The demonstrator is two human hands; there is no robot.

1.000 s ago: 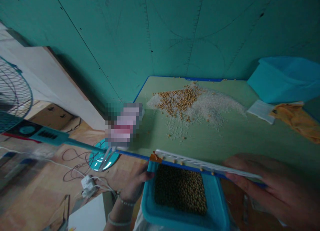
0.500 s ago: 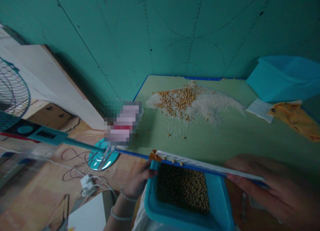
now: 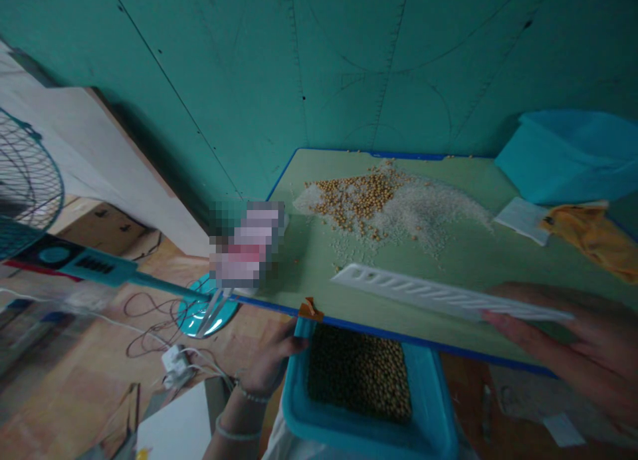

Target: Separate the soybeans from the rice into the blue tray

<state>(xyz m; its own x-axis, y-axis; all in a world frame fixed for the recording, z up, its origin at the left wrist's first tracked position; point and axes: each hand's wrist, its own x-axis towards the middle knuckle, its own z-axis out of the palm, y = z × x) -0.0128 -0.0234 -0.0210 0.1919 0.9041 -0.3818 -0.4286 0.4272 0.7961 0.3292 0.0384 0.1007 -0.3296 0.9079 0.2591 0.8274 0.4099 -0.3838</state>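
Observation:
My left hand (image 3: 273, 361) grips the left rim of a blue plastic tub (image 3: 433, 407), its fingers curled at the corner. Round tan and dark beans (image 3: 369, 373) fill much of the tub, which sits under the table's front edge. In my right hand (image 3: 563, 340) is a long white slotted plastic strip (image 3: 428, 297), held at its right end above the green tabletop (image 3: 294, 280). Beyond the strip lies a pile of soybeans (image 3: 353, 197) mixed with white rice-like grains (image 3: 423, 211).
At the right stand a blue fabric bin (image 3: 573, 157), an orange cloth (image 3: 593, 237) and a white packet (image 3: 523, 219). A blurred-out device (image 3: 249, 247) stands at the table's left edge. A teal fan (image 3: 94, 267) and cables (image 3: 149, 314) are on the left.
My right hand has moved the white strip from the table's front edge up and inward over the tabletop. Soybeans that were at the edge are gone from there. My left hand stays on the tub.

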